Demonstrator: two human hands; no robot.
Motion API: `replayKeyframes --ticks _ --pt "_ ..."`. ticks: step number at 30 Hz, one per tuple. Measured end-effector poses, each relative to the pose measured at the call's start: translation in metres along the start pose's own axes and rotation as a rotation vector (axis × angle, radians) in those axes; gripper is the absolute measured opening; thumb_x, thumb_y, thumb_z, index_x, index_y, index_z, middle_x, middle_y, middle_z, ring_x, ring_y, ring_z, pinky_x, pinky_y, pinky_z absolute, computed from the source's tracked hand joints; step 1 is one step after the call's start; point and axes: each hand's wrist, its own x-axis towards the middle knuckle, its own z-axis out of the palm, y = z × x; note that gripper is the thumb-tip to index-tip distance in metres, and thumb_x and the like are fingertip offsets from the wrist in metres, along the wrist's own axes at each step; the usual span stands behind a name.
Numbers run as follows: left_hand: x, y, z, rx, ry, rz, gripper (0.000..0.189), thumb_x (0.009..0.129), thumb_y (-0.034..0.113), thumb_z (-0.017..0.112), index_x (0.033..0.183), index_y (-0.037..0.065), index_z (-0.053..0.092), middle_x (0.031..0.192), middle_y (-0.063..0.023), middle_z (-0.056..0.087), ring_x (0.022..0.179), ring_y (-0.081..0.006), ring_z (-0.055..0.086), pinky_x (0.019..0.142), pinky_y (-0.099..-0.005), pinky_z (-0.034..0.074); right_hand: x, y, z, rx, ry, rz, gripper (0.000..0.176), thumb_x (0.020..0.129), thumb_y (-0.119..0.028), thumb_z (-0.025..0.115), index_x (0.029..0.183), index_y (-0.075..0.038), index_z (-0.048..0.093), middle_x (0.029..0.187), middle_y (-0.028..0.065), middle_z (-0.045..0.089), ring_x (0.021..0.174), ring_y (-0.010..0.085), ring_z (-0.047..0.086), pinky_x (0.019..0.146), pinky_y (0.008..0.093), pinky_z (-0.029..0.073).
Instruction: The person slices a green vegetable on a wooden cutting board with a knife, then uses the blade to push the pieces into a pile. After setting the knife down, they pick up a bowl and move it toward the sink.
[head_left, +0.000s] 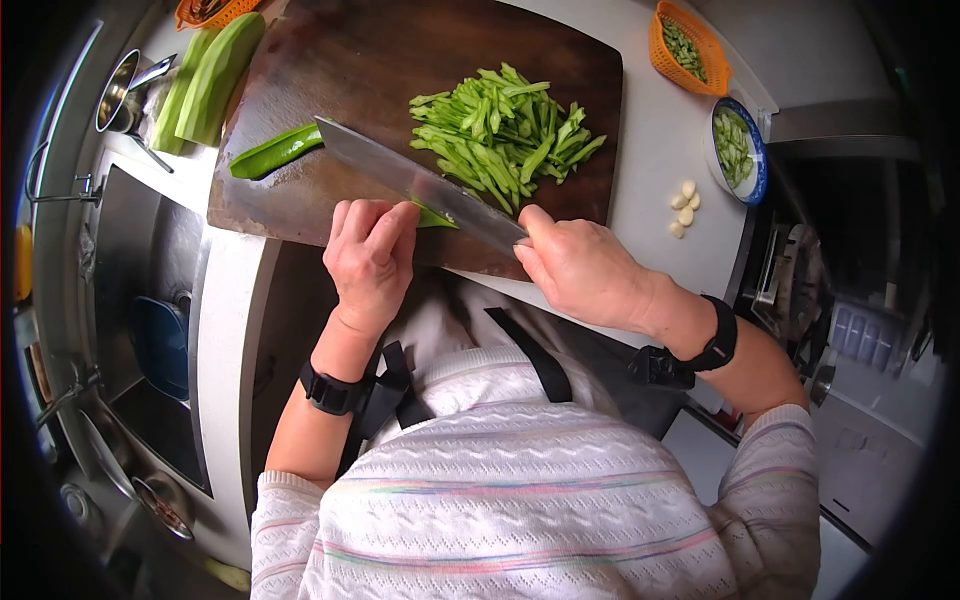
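A cleaver-like kitchen knife (pixel 400 172) with a broad blade slants over the wooden cutting board (pixel 330 60), its handle closed inside my right hand (pixel 580 265). My left hand (pixel 370 255) has its fingers curled down onto a green pepper piece (pixel 436 217) at the board's near edge. The blade lies right beside those fingertips and partly hides the piece. Further left on the board rests a long green pepper half (pixel 275 152). A heap of green pepper strips (pixel 505 130) covers the board's right part, just beyond the blade.
Peeled long green gourds (pixel 218 80) lie left of the board, near a small metal pan (pixel 118 92). A sink (pixel 150 225) is at the left. On the right are an orange basket (pixel 690 48), a blue-rimmed bowl (pixel 735 155) of cut greens and several garlic cloves (pixel 685 205).
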Motion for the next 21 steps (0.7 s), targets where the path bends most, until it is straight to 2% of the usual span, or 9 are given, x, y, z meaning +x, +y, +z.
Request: replayKeyframes --ticks 4,11,20,21 --pt "-0.001 -0.003 0.003 -0.003 0.026 0.018 0.022 0.069 0.000 0.073 0.087 0.012 0.067 0.077 -0.0030 0.056 0.070 -0.0227 0.053 0.057 -0.0326 0.046 -0.010 0.002 -0.009 -0.026 -0.013 0.008 0.017 0.093 -0.014 0.051 0.088 0.000 0.042 0.062 0.0209 0.059 0.064 0.0425 0.061 0.059 0.0513 0.048" --pt "-0.001 -0.001 0.002 -0.019 -0.001 -0.018 0.019 0.072 -0.002 0.073 0.087 0.008 0.068 0.077 -0.0052 0.057 0.070 -0.0232 0.055 0.061 -0.0320 0.046 -0.019 -0.005 -0.021 -0.036 -0.031 -0.024 0.017 0.093 -0.012 0.050 0.087 0.000 0.040 0.059 0.0195 0.057 0.060 0.0415 0.060 0.056 0.0503 0.047" --pt "-0.001 -0.001 0.000 0.016 -0.003 -0.004 0.019 0.072 -0.001 0.073 0.087 0.009 0.068 0.078 -0.0050 0.058 0.071 -0.0232 0.055 0.061 -0.0324 0.047 -0.001 -0.003 -0.002 -0.038 -0.014 -0.022 0.014 0.092 -0.011 0.050 0.090 0.002 0.044 0.065 0.0225 0.061 0.065 0.0440 0.062 0.060 0.0523 0.048" --pt "0.000 -0.001 0.000 0.018 -0.002 -0.002 0.019 0.072 -0.001 0.073 0.087 0.009 0.068 0.078 -0.0050 0.058 0.071 -0.0231 0.055 0.061 -0.0324 0.047 -0.003 0.001 -0.004 -0.028 -0.008 -0.022 0.016 0.092 -0.012 0.052 0.090 0.001 0.042 0.062 0.0215 0.058 0.063 0.0429 0.060 0.057 0.0510 0.046"
